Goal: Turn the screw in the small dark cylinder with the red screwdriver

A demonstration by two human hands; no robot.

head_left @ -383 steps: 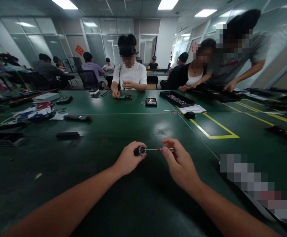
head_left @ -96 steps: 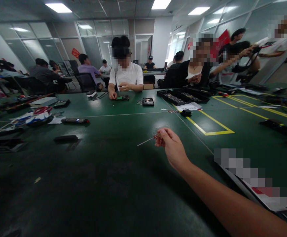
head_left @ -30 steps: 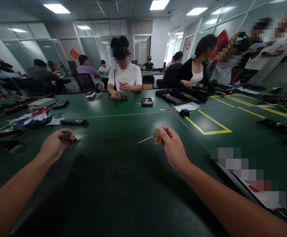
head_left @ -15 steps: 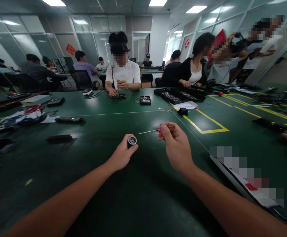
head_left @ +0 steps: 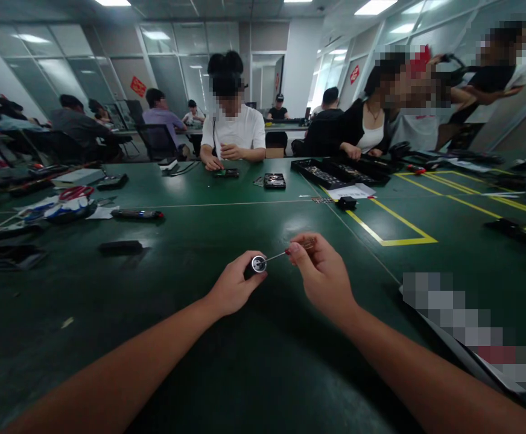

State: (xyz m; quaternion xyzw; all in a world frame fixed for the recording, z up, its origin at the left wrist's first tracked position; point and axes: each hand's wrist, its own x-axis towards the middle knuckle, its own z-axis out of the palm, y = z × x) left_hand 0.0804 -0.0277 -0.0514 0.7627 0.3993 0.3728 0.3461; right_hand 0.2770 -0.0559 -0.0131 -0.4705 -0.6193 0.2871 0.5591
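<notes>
A short black cylinder (head_left: 257,265) with a silver rim is wrapped in the fingers of my left hand (head_left: 236,286). Its open end faces up and toward me, showing a recessed inside; the cylinder's exact kind I cannot make out. Between the thumb and fingers of my right hand (head_left: 324,274) is a screwdriver (head_left: 277,256) with a thin metal shaft and a red, partly see-through handle. The shaft points left, and its tip meets the cylinder's open end. Both hands are above the green tabletop (head_left: 190,374).
Across the table a person in a white shirt (head_left: 233,135) handles a small part. Black trays (head_left: 317,175) of small pieces lie at the back, near a black block (head_left: 347,203). A dark tool (head_left: 137,214) and a black piece (head_left: 120,247) lie left; a blurred-out flat panel (head_left: 466,337) lies right.
The screwdriver's tip, apart from the cylinder before, now reaches into its open end. My left hand has moved right with the cylinder, closing the gap. The view has shifted slightly.
</notes>
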